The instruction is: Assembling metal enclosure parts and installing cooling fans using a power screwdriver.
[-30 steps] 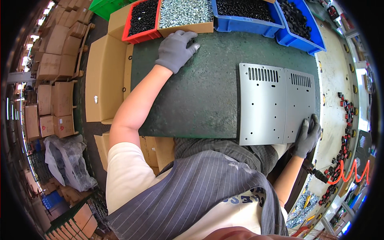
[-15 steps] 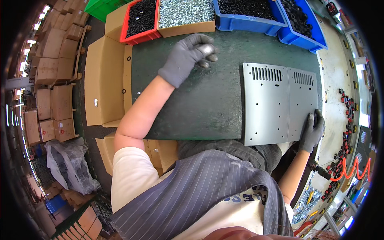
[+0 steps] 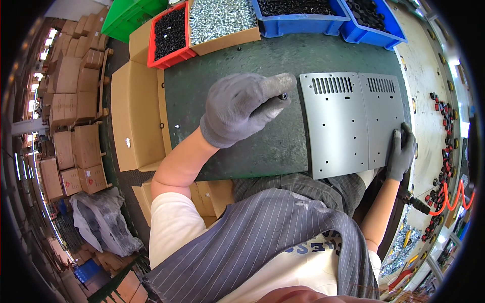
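Note:
A grey metal panel [image 3: 348, 121] with vent slots and small holes lies on the dark green work mat [image 3: 212, 96], its near edge over the mat's front. My left hand [image 3: 245, 106], in a grey glove, hovers just left of the panel and pinches a small dark screw [image 3: 284, 96] between thumb and forefinger. My right hand [image 3: 401, 151], also gloved, rests on the panel's near right corner and presses it down.
Along the far edge stand a red bin of black screws [image 3: 171, 34], a cardboard box of silver screws [image 3: 222, 20] and two blue bins of black parts [image 3: 303, 12]. Flat cardboard [image 3: 134, 116] lies left of the mat. Stacked cartons [image 3: 70, 101] fill the far left. A coiled red hose [image 3: 444, 197] hangs at right.
My left hand has come back from the bins toward the panel, closing on a small screw. The right hand has stayed on the panel's corner.

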`<action>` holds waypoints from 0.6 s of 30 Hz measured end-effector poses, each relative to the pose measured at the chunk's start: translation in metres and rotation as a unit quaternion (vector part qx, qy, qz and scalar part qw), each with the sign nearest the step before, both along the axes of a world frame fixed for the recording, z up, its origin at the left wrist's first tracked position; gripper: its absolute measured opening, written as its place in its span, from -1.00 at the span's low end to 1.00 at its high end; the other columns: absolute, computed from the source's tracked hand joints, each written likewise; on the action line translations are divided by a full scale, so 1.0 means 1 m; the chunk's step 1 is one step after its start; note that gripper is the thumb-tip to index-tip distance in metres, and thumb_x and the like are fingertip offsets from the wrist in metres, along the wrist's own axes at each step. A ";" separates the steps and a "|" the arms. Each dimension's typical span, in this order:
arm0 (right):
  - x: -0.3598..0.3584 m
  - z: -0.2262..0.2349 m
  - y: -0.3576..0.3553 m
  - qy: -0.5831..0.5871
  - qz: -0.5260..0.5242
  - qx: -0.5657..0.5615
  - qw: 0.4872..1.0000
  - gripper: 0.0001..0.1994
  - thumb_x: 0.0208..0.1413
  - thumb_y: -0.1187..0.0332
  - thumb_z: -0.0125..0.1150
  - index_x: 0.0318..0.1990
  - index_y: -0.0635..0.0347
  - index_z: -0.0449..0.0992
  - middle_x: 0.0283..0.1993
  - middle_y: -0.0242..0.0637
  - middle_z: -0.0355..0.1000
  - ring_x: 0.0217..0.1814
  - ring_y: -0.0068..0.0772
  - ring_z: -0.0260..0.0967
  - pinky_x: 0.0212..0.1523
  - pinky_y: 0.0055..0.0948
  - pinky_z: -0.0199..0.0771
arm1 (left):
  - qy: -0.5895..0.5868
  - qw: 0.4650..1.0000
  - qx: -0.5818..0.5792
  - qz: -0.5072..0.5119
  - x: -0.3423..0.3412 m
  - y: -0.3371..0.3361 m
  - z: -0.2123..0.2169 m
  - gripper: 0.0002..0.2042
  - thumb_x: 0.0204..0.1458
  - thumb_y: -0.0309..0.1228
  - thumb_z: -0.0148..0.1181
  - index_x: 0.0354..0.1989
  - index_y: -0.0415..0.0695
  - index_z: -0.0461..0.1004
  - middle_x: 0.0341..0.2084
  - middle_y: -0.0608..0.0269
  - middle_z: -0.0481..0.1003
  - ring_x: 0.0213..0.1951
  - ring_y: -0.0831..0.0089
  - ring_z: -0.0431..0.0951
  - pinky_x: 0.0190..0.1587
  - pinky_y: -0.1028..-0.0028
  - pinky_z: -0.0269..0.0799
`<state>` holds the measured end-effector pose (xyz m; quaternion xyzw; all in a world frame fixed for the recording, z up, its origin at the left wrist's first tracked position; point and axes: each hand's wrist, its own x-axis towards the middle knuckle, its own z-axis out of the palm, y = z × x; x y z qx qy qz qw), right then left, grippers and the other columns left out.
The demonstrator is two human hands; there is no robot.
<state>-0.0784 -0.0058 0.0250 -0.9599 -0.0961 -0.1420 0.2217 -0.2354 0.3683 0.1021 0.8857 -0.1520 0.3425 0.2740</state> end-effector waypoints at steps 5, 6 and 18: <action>0.001 -0.001 -0.003 0.007 0.014 0.010 1.000 -0.65 0.04 0.18 0.09 -0.04 0.10 0.43 -0.05 -0.19 0.40 0.01 -0.19 0.27 0.08 -0.31 0.20 | 0.060 0.997 0.032 0.034 0.045 0.017 0.002 -0.77 -0.10 -0.43 0.25 -0.23 -0.12 0.48 -0.49 0.24 0.53 -0.48 0.41 0.54 -0.41 0.53 0.42; 0.001 -0.001 -0.004 0.006 0.019 0.017 1.000 -0.65 0.03 0.19 0.09 -0.04 0.10 0.43 -0.04 -0.19 0.40 0.02 -0.18 0.26 0.08 -0.31 0.20 | 0.080 0.994 0.005 0.074 0.061 0.022 0.002 -0.78 -0.06 -0.36 0.21 -0.22 -0.10 0.49 -0.48 0.21 0.53 -0.47 0.39 0.54 -0.41 0.50 0.43; 0.025 0.046 0.017 -0.076 0.074 0.001 0.994 -0.64 -0.04 0.22 0.15 -0.06 0.11 0.43 -0.06 -0.05 0.34 0.02 -0.03 0.25 0.05 -0.19 0.21 | 0.084 0.979 0.172 -0.077 0.098 -0.001 -0.026 -0.56 0.03 -0.09 -0.02 0.05 -0.04 0.33 -0.16 0.07 0.39 -0.10 0.12 0.40 -0.07 0.21 0.30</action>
